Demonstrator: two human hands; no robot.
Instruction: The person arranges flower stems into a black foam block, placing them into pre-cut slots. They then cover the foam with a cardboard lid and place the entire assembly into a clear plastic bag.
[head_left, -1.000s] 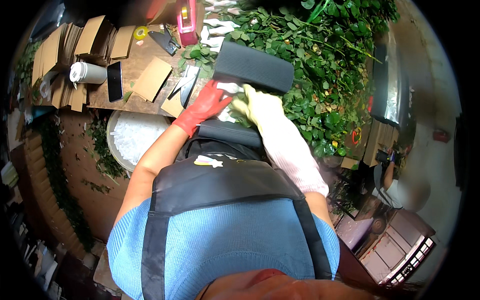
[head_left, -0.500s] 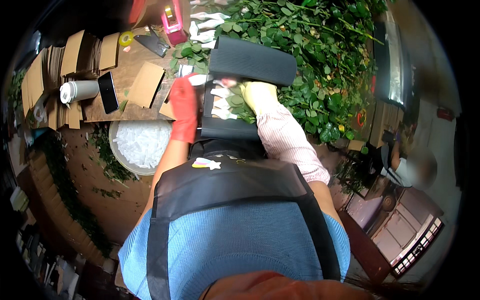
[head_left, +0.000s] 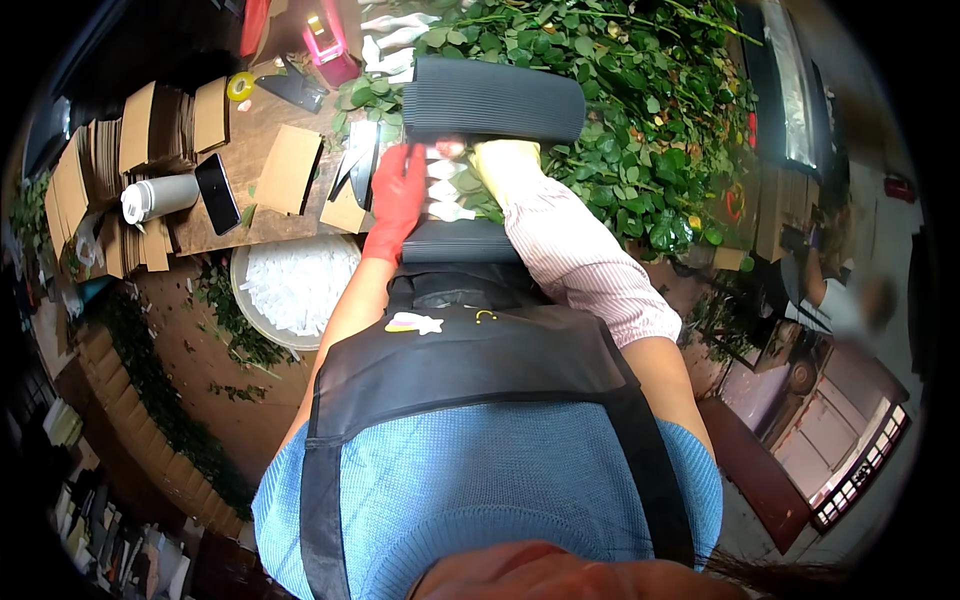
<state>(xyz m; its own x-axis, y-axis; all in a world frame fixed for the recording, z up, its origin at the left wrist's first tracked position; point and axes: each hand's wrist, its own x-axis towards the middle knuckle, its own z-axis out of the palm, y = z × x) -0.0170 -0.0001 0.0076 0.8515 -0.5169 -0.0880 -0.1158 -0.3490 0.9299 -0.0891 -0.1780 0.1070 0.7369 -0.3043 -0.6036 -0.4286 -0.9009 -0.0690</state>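
Our wooden bench [head_left: 262, 135] spreads beyond our star-printed apron [head_left: 480, 365]. Left of us, a tub [head_left: 241, 302] holds white strips [head_left: 300, 285]. White-wrapped buds [head_left: 447, 190] lie between our red-gloved left hand [head_left: 398, 195] and yellow-gloved right hand [head_left: 510, 168]; whether their fingers grasp anything, we cannot tell. Farther off are a lidded cup [head_left: 165, 197] and a pink tape dispenser [head_left: 335, 62].

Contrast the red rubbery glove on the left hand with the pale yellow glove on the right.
The red glove ends near the wrist; the pale yellow glove meets a pink-striped sleeve. The red glove lies left of the white-wrapped flower heads, the pale yellow glove right of them. Both are being worn.
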